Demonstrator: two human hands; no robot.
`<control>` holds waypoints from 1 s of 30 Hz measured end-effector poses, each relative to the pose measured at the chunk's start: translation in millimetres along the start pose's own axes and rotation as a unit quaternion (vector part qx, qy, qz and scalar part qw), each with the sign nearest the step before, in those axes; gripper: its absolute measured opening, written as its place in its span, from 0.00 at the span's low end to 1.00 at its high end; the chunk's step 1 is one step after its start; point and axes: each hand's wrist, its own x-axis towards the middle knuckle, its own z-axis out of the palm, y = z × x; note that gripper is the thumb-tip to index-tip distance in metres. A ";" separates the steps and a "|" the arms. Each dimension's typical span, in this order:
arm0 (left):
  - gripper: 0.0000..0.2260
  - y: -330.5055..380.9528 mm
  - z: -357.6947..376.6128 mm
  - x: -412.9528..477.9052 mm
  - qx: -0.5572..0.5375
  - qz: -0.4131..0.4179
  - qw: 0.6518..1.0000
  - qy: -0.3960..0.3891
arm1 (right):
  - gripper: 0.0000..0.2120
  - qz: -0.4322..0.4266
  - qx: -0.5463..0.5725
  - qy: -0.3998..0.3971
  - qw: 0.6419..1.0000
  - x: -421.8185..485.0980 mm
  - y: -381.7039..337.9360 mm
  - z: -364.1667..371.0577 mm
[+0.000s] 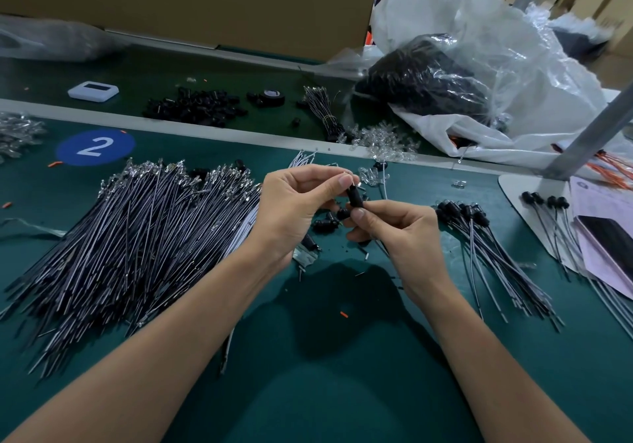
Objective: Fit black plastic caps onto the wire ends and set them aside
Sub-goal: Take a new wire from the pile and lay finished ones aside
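Note:
Over the middle of the green mat, my left hand [301,202] and my right hand [390,226] meet around one black plastic cap [354,196]. Left thumb and fingers pinch its upper end, where a small metal tip shows. Right thumb and fingers pinch its lower end; the wire below is hidden by the hand. A few loose black caps [325,224] lie just under the hands. A large fan of uncapped wires [137,237] covers the left side. Capped wires [479,237] lie in a pile to the right.
A blue round sticker with a 2 [95,147], a heap of black caps [195,106], a tape roll [272,97] and a white device [93,91] sit further back. Clear LEDs [383,141] and plastic bags [479,76] are back right. A white stand base [534,199] and papers [603,230] lie right.

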 end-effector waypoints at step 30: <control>0.11 0.8 12.6 -8.1 0.045 0.008 0.997 -0.056 | 0.07 -0.083 -0.035 -0.008 0.996 -1.6 10.4 3.3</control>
